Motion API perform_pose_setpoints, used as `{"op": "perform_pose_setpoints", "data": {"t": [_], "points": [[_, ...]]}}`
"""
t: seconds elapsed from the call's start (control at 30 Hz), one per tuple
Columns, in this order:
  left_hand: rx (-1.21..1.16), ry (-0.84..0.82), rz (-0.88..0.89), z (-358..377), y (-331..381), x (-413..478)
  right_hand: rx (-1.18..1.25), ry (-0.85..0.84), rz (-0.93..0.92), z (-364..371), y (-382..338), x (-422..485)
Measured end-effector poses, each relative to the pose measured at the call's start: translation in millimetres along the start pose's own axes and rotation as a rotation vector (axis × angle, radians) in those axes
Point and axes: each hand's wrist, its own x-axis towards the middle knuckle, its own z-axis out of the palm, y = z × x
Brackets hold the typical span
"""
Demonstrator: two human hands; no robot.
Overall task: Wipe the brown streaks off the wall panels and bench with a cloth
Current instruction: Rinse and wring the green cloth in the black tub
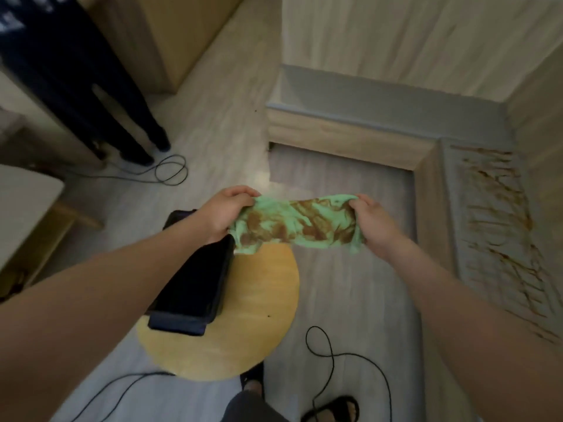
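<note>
A green cloth (297, 222) smeared with brown is stretched between both hands above the floor. My left hand (224, 213) grips its left end and my right hand (376, 222) grips its right end. To the right runs the L-shaped bench (475, 190), whose grey seat carries many brown streaks (499, 233) along its right arm. The pale wood-grain wall panels (411, 35) rise behind the bench; I see no streaks on the part in view.
A round yellow stool top (249, 318) stands below my hands with a dark bag (195, 281) lying on it. Black cables (335, 354) loop on the floor. Another person's dark-trousered legs (100, 95) stand at upper left. My sandalled feet (332, 409) show at the bottom.
</note>
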Motion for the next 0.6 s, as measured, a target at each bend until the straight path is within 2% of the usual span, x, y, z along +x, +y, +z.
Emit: {"op": "perform_pose_setpoints", "data": {"t": [0.1,0.2,0.23,0.27,0.37,0.43,0.5,0.6], "points": [[-0.427,0.007,-0.088,-48,-32,-8,0.158,-0.079,0.111,72,4,14],[-0.555,-0.093,-0.167,-104,-68,-9,0.114,-0.13,0.127,149,6,28],[-0.505,-0.112,-0.184,-116,-81,-8,0.069,-0.154,0.123,166,7,29],[-0.417,-0.057,-0.22,-132,-97,-5,-0.007,-0.186,0.114,189,7,32],[0.192,0.151,-0.21,-162,-137,4,-0.253,-0.292,0.04,241,15,41],[0.538,0.178,-0.195,-177,-160,11,-0.393,-0.388,-0.033,275,25,50],[0.653,0.135,-0.23,-185,-179,17,-0.487,-0.487,-0.056,302,31,56],[0.635,0.007,-0.394,-191,-199,23,-0.728,-0.625,-0.106,343,43,66]]}}
